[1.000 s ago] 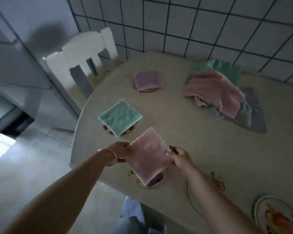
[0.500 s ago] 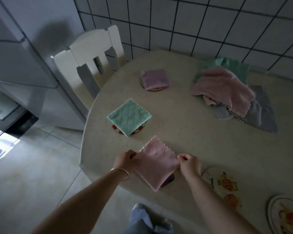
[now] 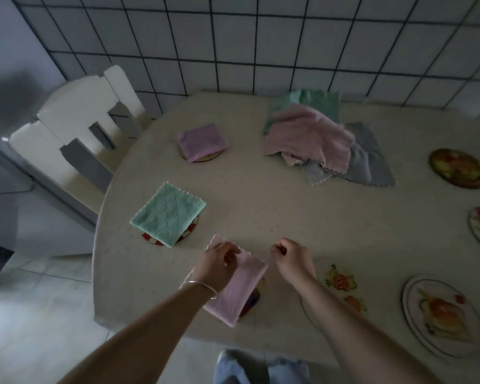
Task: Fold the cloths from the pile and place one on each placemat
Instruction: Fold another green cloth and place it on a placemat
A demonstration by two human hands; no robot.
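**Folded pink cloth resting on a placemat at the near table edge, both hands beside it**

A view from above looks down on a pale, rounded table (image 3: 302, 217). Low in the frame, just left of centre, a folded pink cloth (image 3: 240, 292) lies on a dark round placemat (image 3: 252, 299), which shows only at the cloth's right edge. The left hand (image 3: 219, 264), with a thin bracelet (image 3: 198, 285) at its wrist, sits over the cloth's upper left part, fingers curled onto the scalloped top edge; whether it pinches the fabric or only touches it cannot be told. The right hand (image 3: 293, 260) hovers just right of the cloth, apart from it, fingers curled in and holding nothing.

Left of centre, a folded green cloth (image 3: 168, 213) covers a red and white placemat (image 3: 189, 231). Above it, towards the upper middle, a folded purple cloth (image 3: 201, 141) sits on a brown round placemat (image 3: 205, 157). In the upper right, a loose pile of cloths (image 3: 316, 139) lies in a heap: pink on top, green behind, grey beneath.

Uncovered fruit-patterned placemats (image 3: 444, 315) line the right edge and lower right. A white chair (image 3: 75, 134) stands at the upper left, against a tiled wall (image 3: 261, 42).
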